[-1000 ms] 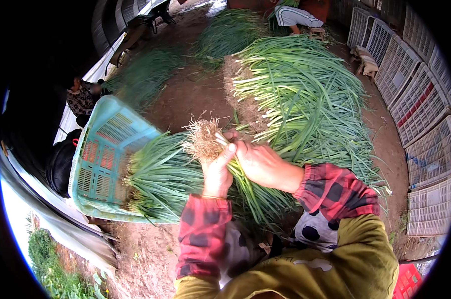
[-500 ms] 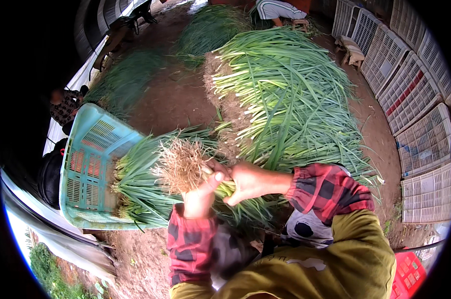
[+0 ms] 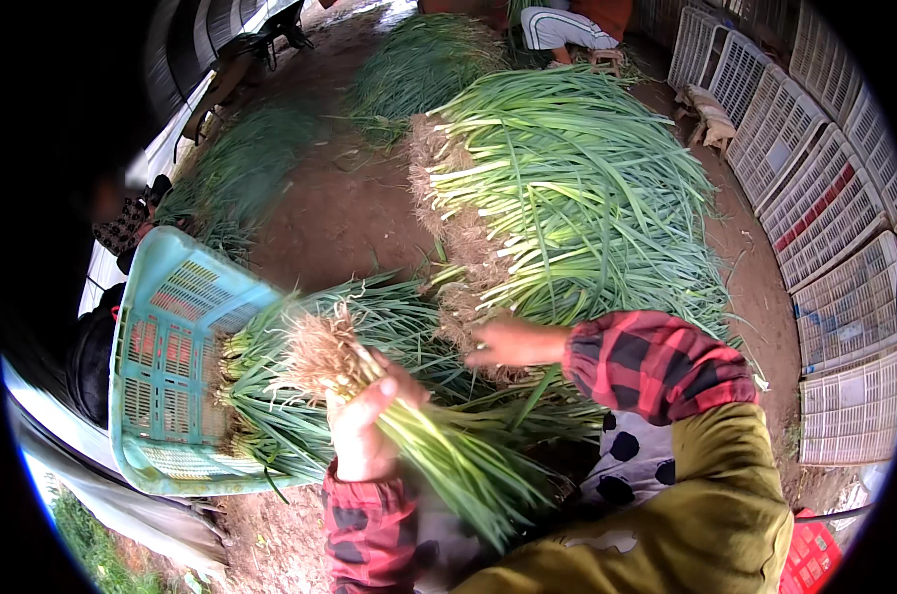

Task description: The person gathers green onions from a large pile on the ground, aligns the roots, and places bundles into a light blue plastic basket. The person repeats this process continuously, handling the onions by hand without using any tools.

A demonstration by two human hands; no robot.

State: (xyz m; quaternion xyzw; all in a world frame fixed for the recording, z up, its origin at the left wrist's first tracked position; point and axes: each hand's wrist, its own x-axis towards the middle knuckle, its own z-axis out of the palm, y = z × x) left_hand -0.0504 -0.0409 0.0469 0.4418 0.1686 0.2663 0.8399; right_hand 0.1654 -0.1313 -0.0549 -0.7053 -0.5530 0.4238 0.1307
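Note:
My left hand [image 3: 362, 426] is wrapped round a bunch of green onions [image 3: 434, 445], just below the pale, shaggy roots. The roots point up and to the left, and the green leaves trail down to the right across my lap. Off to the right, my right hand [image 3: 516, 344] is apart from the bunch, at the lower root end of a large pile of green onions [image 3: 587, 218]. Its fingers are blurred, and whether they hold anything does not show. Beyond my left hand, a tipped turquoise plastic crate [image 3: 184, 342] holds more green onions [image 3: 270, 366], leaves spilling out toward me.
White slatted crates [image 3: 845, 297] line the right side. More onions [image 3: 424, 64] lie on the dirt floor [image 3: 340, 213] farther off. A person in light trousers [image 3: 567, 28] sits at the back, another person [image 3: 122, 223] at the left. A red crate [image 3: 810, 554] stands at lower right.
My right hand has let go of the bunch and moved to the right, toward the pile. The bunch, now in my left hand alone, has swung so its leaves show across my lap.

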